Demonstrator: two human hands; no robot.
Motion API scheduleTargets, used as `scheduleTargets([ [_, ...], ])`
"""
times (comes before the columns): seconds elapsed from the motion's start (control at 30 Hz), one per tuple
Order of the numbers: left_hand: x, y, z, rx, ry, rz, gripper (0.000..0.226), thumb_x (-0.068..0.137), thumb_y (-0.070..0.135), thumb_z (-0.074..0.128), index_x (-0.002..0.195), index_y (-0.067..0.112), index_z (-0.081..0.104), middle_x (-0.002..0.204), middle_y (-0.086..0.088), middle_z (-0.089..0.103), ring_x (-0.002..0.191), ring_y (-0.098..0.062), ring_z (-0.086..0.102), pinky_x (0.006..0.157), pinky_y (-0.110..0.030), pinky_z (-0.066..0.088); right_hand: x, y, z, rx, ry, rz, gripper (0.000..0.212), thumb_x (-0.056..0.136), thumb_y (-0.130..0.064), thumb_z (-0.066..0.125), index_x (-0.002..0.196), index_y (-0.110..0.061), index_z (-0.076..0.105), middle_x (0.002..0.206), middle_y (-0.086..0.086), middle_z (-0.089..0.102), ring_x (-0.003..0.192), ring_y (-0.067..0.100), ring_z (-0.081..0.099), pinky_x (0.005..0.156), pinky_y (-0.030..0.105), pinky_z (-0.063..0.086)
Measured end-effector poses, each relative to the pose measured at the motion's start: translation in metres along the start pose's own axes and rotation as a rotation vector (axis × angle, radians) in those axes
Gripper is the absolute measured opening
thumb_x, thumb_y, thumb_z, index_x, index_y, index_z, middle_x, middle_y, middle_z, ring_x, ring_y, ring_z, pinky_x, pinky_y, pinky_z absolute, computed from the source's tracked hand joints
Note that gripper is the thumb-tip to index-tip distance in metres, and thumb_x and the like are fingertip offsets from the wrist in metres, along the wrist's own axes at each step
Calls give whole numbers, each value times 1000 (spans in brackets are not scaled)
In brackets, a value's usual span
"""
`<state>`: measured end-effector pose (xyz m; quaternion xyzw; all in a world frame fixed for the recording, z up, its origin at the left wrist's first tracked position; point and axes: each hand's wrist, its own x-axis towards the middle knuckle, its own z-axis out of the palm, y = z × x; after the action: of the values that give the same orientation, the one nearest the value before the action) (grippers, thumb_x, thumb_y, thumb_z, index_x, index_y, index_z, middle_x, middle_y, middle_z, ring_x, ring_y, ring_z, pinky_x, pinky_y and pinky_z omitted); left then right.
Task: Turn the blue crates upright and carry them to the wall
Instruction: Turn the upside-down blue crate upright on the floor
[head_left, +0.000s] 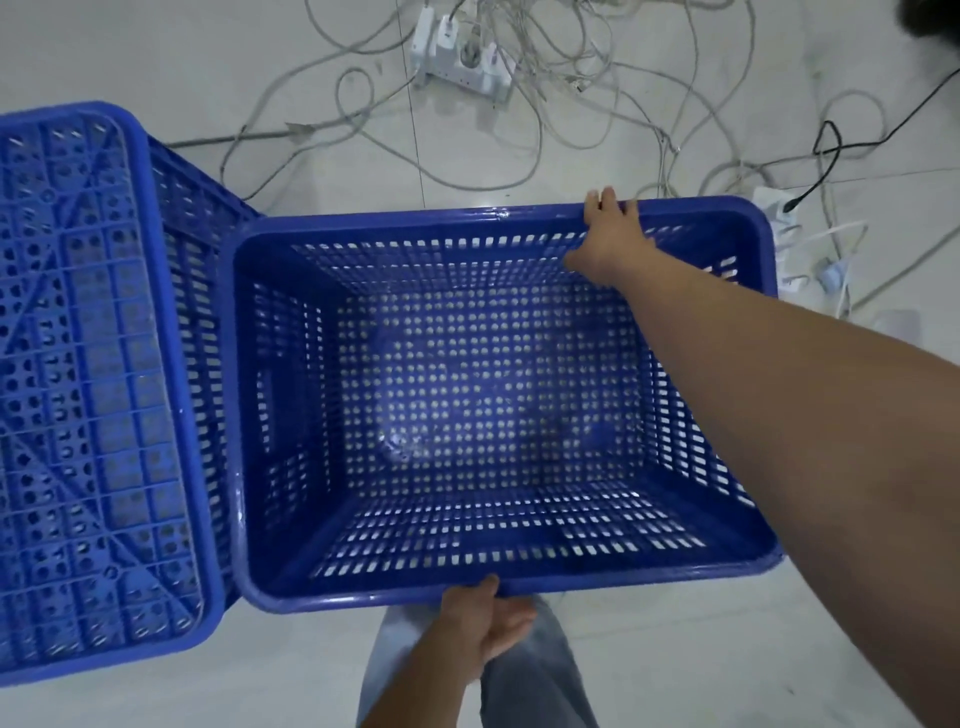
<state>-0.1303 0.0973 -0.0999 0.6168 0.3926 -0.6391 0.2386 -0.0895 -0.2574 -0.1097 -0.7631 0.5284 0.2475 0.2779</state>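
Hands grip upright crate (488, 395): your left hand (488, 629) on its near rim, right hand (608, 239) on far rim; overturned crate (98, 395) just beside.

Floor (675, 649): pale glossy tiles, thin grout lines visible. Overturned blue crate (93, 364) rests on it at left, ribbed perforated base facing up. Second blue crate (363, 597) just beside it, open side up, tile showing through the holes in its bottom; whether it sits on the floor or is lifted cannot be told. Far side: white power strip (457, 62) amid tangled grey cables (545, 130); one black cable (831, 150) at right
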Motion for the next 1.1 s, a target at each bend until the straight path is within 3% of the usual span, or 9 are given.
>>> scheduleTargets([
  [0.17, -8, 29, -42, 540, -7, -67, 40, 101, 33, 38, 81, 1, 53, 75, -17, 66, 62, -24, 66, 63, -27, 53, -20, 4, 11, -8, 43, -24, 74, 94, -17, 48, 153, -18, 4, 162, -1, -11, 149, 26, 4, 116, 51, 23],
  [0.27, -11, 83, -77, 668, 287, 261, 34, 99, 17, 43, 66, 8, 45, 63, -16, 59, 45, -22, 60, 48, -24, 51, -45, 9, 31, 5, 61, 23, 67, 95, -18, 47, 153, -13, 12, 162, 3, -2, 148, 24, 12, 117, 47, 23],
  [0.4, -39, 161, -120, 924, 604, 647, 30, 95, 17, 46, 65, 16, 40, 86, -19, 57, 81, -31, 56, 79, -38, 47, -76, 34, 46, -71, 48, 41, 60, 95, -21, 48, 149, -8, 23, 159, 9, 15, 144, 28, 20, 115, 46, 23],
  [0.5, -53, 199, -143, 898, 746, 721, 37, 97, 28, 48, 86, -7, 55, 71, -22, 52, 64, -34, 51, 64, -42, 42, -89, 64, 39, -82, 74, 109, 46, 94, -18, 45, 138, -4, 38, 146, 14, 36, 127, 33, 41, 96, 42, 40],
  [0.63, -61, 216, -140, 816, 757, 586, 70, 98, 40, 44, 144, -9, 27, 125, -33, 51, 86, -44, 54, 71, -46, 39, -98, 100, 27, 86, 119, 351, 47, 93, -17, 48, 135, 0, 38, 143, 17, 36, 128, 36, 40, 98, 46, 40],
  [0.77, -49, 214, -132, 808, 676, 566, 75, 97, 38, 47, 149, -4, 13, 103, -25, 54, 64, -29, 47, 73, -43, 39, -97, 129, 32, 248, 133, 559, 59, 90, -17, 51, 140, 2, 28, 145, 19, 30, 132, 36, 32, 104, 49, 36],
  [0.87, -38, 214, -132, 754, 682, 545, 81, 95, 39, 50, 151, 1, 5, 137, -29, 43, 101, -44, 55, 86, -49, 44, -94, 146, 43, 305, 174, 612, 64, 87, -16, 54, 140, 3, 26, 144, 19, 28, 132, 36, 31, 106, 51, 37],
  [0.97, -31, 216, -132, 578, 656, 597, 76, 96, 36, 51, 151, 4, 10, 135, -23, 46, 90, -37, 54, 93, -49, 42, -94, 158, 52, 414, 192, 670, 66, 84, -17, 58, 139, 1, 27, 142, 21, 32, 130, 39, 36, 103, 50, 39],
  [1.1, -26, 224, -142, 305, 563, 569, 76, 89, 43, 59, 149, 12, 25, 156, -9, 28, 139, -35, 32, 113, -53, 30, -93, 172, 50, 534, 184, 682, 68, 83, -24, 63, 139, -1, 32, 139, 22, 39, 123, 42, 44, 100, 50, 43],
])
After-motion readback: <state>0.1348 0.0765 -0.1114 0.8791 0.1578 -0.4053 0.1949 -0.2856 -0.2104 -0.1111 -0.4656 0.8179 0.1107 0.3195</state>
